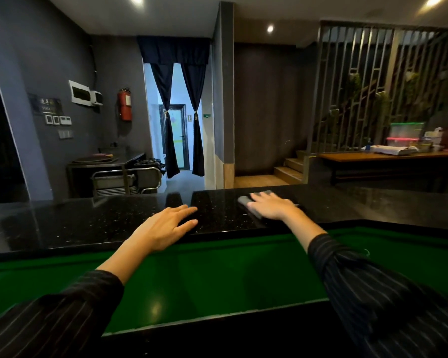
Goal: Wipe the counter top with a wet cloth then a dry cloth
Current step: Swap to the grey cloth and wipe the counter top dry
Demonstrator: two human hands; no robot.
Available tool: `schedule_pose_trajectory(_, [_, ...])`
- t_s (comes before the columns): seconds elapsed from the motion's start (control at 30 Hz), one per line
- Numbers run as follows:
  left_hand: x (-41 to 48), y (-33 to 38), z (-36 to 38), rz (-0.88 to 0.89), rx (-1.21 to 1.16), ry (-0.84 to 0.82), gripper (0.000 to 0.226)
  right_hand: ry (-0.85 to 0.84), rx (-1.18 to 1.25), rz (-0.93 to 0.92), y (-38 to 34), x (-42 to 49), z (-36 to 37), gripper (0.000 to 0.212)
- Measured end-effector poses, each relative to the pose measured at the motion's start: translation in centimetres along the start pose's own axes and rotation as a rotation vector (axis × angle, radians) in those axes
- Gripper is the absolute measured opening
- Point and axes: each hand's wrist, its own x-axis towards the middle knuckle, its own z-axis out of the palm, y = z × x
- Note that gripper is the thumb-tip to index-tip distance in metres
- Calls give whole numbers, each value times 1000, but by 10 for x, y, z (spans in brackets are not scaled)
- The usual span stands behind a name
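Note:
A black speckled stone counter top (93, 223) runs across the middle of the head view. On it, right of centre, lies a grey cloth (246, 201). My right hand (272, 205) lies flat on the cloth with its fingers straight, pressing it against the counter. My left hand (166, 227) rests near the counter's front edge with its fingers spread and straight, holding nothing. Both arms wear dark striped sleeves.
Below the counter's front edge lies a lower green surface (197, 277). Beyond the counter stand a metal cart (130, 179), a curtained doorway (176, 120), steps (290, 169), and a wooden table (388, 158) with plastic boxes at the right.

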Motion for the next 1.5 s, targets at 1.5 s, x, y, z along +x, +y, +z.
schedule_pose_trajectory(1.5, [-5, 17, -7, -6, 102, -27, 47, 60, -70, 341, 37, -45, -1, 66])
